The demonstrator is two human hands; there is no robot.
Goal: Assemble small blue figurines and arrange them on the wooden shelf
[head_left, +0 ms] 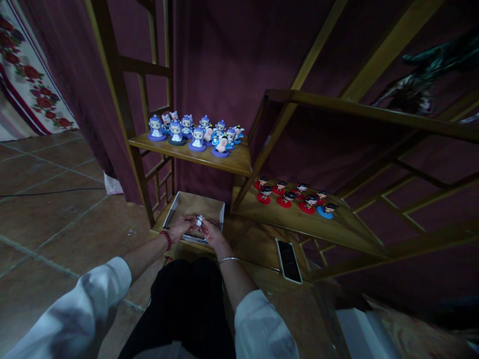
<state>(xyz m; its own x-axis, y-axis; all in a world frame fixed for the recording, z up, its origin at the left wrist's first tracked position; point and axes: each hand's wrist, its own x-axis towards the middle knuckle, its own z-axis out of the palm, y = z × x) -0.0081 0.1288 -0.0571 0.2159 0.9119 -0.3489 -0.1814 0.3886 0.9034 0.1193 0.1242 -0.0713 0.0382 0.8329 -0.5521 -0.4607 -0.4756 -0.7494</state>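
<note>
Between my two hands is a small white and purple figurine (199, 220), held above an open shallow cardboard box (194, 201). My left hand (182, 227), with a red bead bracelet at its wrist, pinches the figurine from the left. From the right, the fingers of my right hand (211, 233) close on it too; a thin bangle circles that wrist. The figurine's lower part is partly hidden by my fingers. The brown inner floor of the box shows behind my hands.
Several purple-haired figurines (198, 138) stand on the upper left wooden shelf (194, 158). Several figurines on red bases (286, 199) and one on a blue base (327, 211) occupy the lower right shelf (337, 232). A phone (288, 260) lies right of the box.
</note>
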